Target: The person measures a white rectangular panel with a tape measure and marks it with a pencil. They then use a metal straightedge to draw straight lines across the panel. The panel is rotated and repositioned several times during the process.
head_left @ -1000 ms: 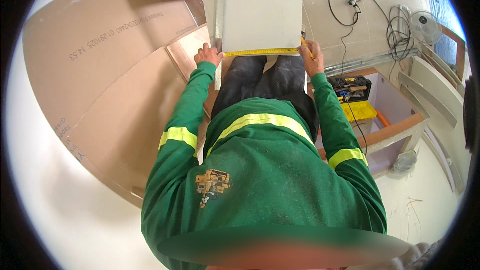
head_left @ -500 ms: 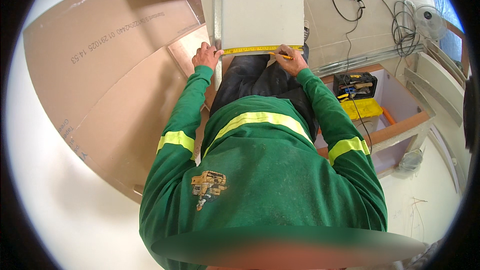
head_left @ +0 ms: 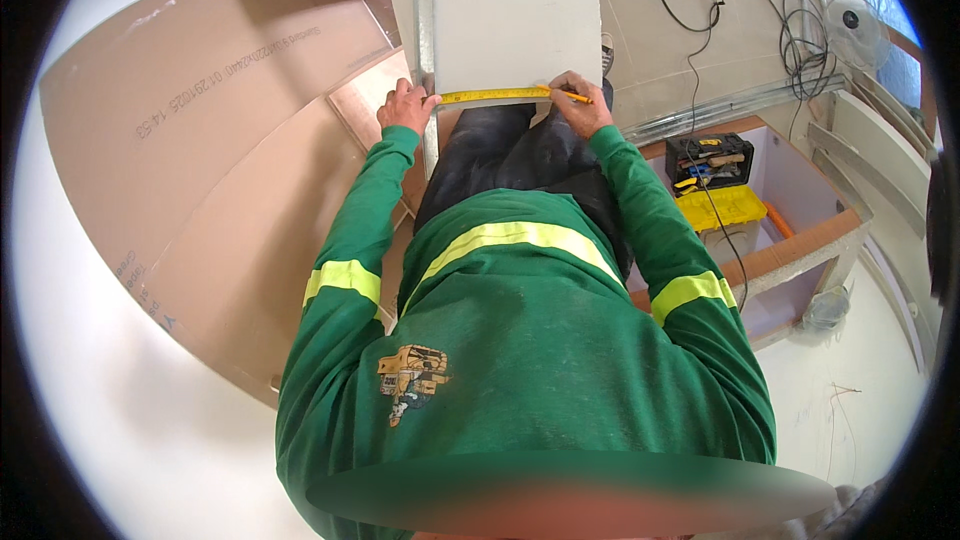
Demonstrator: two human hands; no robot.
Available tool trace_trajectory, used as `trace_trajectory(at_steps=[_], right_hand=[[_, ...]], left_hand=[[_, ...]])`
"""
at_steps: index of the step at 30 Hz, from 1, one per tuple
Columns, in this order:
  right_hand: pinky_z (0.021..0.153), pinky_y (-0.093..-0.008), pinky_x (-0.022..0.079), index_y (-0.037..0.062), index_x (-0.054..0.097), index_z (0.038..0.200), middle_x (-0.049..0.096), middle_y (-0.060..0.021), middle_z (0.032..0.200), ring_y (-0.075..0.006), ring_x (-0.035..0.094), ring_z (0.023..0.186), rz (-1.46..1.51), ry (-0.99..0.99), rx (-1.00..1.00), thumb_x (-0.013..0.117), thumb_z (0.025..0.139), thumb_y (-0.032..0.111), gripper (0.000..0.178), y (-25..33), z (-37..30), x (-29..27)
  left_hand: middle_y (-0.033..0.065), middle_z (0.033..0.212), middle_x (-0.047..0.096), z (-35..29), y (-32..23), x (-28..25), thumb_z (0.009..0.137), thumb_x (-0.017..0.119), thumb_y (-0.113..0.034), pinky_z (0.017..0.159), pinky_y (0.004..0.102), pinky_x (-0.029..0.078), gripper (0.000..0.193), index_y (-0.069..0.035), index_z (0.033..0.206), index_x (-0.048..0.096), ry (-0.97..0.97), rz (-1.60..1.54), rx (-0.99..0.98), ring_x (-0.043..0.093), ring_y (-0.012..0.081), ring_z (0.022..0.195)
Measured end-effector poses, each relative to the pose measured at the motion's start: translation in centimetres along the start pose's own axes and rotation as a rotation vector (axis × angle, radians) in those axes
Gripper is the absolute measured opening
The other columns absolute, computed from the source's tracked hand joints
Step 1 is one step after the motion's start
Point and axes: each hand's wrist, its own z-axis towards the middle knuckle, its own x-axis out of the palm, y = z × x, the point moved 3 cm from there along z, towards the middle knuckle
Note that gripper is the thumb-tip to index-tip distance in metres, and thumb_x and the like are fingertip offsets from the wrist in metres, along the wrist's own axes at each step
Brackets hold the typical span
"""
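A yellow tape measure (head_left: 492,95) stretches across the near end of a pale board (head_left: 518,20). My left hand (head_left: 404,108) is closed at the tape's left end, beside a metal strip (head_left: 424,15) along the board's left side. At the tape's other end, my right hand (head_left: 582,106) pinches an orange pencil (head_left: 577,97), whose left tip lies by the tape. My right fingers hide the tape's right end, so I cannot see whether they hold it too. Below the board's near edge are my dark trousers (head_left: 480,155).
Large brown-faced boards (head_left: 200,130) lie to the left. On the right, a wood-edged cabinet (head_left: 795,260) holds an open black and yellow toolbox (head_left: 712,162). A black cable (head_left: 712,25) snakes over the tiles, near a fan (head_left: 852,30) and metal profiles (head_left: 730,108).
The tape showed right of my right hand before; now its visible part stops at that hand. The pencil has shifted up onto the tape's level. My left hand stays at the tape's left end.
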Motion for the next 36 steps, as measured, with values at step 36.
trace_trajectory(at_steps=[36], right_hand=[[0.08,-0.0347,0.057,0.0021,0.07,0.104,0.074,-0.0117,0.093,-0.0184,0.068,0.083,-0.161,0.068,-0.017,0.067,0.094,0.022,0.022,-1.7,2.6,1.6]], left_hand=[[0.0075,0.132,0.063,0.2,0.4,0.3,0.09,0.071,-0.055,0.092,0.0513,0.054,0.042,-0.016,0.101,0.08,0.085,-0.048,-0.02,0.066,0.033,0.112]])
